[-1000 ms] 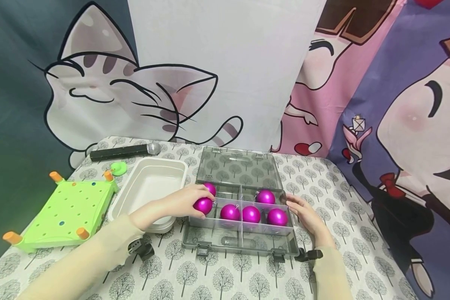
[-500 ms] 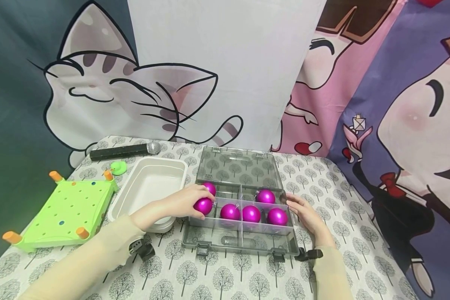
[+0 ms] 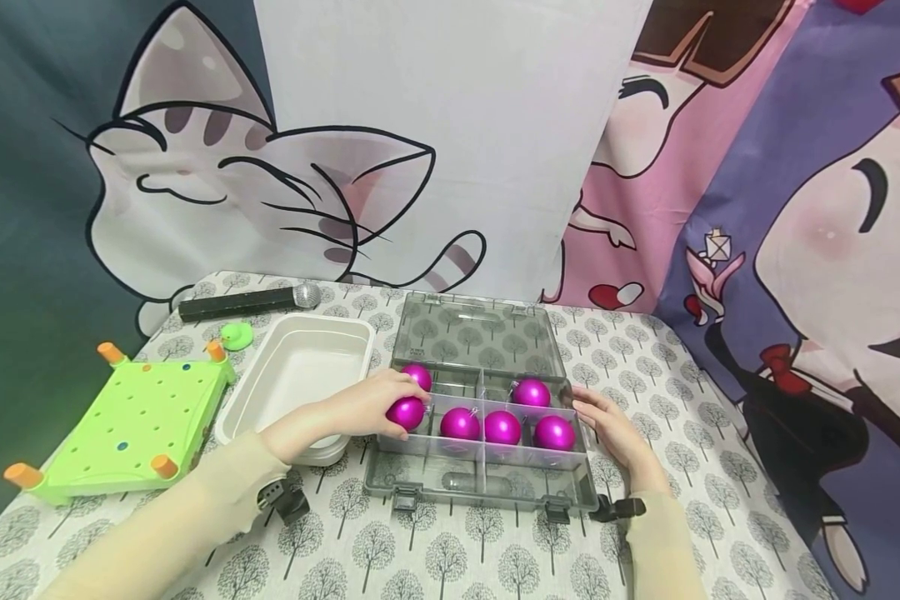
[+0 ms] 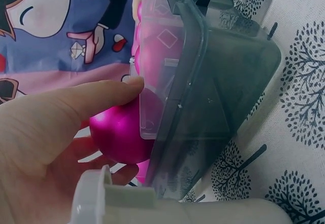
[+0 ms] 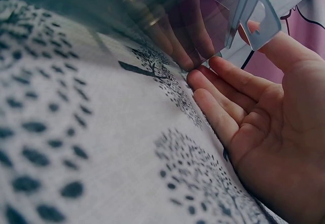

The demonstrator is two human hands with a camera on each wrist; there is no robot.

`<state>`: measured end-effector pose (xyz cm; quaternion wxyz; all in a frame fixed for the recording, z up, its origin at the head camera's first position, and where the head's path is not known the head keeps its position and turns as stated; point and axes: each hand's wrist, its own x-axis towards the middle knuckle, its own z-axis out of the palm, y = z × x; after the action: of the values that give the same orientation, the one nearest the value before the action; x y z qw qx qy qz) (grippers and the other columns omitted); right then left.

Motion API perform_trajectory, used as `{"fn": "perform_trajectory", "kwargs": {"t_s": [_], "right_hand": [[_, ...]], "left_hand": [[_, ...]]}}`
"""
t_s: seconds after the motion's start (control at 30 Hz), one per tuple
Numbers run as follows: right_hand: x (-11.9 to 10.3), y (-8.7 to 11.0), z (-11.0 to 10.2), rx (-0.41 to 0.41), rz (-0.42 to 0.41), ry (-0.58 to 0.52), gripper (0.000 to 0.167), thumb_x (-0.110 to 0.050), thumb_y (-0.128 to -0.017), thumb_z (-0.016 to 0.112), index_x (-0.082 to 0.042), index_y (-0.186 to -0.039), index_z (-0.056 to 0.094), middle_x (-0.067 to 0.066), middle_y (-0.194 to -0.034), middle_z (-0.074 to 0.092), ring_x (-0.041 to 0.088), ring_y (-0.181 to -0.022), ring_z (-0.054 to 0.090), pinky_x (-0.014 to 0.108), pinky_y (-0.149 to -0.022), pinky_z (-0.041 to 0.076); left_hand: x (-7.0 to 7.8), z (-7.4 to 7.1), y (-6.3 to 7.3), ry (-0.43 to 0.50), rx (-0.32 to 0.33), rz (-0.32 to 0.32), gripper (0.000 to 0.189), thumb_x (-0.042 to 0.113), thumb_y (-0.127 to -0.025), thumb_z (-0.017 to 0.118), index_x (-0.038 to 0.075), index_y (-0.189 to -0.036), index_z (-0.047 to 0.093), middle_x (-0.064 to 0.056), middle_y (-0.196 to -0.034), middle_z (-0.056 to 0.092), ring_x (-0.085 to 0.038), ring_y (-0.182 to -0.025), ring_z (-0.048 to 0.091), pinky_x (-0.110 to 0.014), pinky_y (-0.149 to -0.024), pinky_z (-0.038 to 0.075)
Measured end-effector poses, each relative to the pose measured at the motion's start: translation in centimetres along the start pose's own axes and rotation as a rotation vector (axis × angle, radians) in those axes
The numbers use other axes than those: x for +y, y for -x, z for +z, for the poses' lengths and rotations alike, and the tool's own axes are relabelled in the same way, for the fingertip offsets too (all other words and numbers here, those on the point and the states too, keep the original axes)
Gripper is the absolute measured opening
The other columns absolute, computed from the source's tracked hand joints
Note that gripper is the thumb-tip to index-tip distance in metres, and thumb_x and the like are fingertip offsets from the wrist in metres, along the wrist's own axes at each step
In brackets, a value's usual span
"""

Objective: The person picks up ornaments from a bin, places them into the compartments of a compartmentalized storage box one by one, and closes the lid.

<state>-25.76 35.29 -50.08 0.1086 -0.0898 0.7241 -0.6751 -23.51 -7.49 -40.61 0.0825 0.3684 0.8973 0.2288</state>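
Observation:
My left hand holds a shiny magenta Christmas ball at the left end of the middle row in a smoky clear divider box. In the left wrist view, the thumb lies over the ball and the other fingers curl beneath it. Another magenta ball sits just behind that hand. Along the box's right wall, my right hand rests with fingers extended against the side. Several more magenta balls, such as one by the right wall, lie in the compartments. The lid is tipped back.
Left of the box stands a white plastic tub. Farther left are a green pegged board with orange legs and a small green rubber duck. A black microphone lies at the back. Printed curtains hang behind the table.

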Motion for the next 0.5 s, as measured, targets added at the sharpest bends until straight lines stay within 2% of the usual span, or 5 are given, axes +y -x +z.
{"fn": "perform_trajectory", "kwargs": {"t_s": [0.5], "right_hand": [[-0.15,0.02,-0.05,-0.036,-0.022,0.013,0.051,-0.004,-0.101,0.044,0.023,-0.139,0.025,-0.018,-0.115,0.066,-0.003,-0.109,0.060,0.010,-0.096,0.045]], "left_hand": [[0.01,0.07,0.30,0.018,-0.010,0.023,0.058,0.014,-0.075,0.080,0.007,-0.129,0.061,-0.017,-0.135,0.058,-0.039,-0.126,0.048,-0.058,-0.107,0.040]]}}
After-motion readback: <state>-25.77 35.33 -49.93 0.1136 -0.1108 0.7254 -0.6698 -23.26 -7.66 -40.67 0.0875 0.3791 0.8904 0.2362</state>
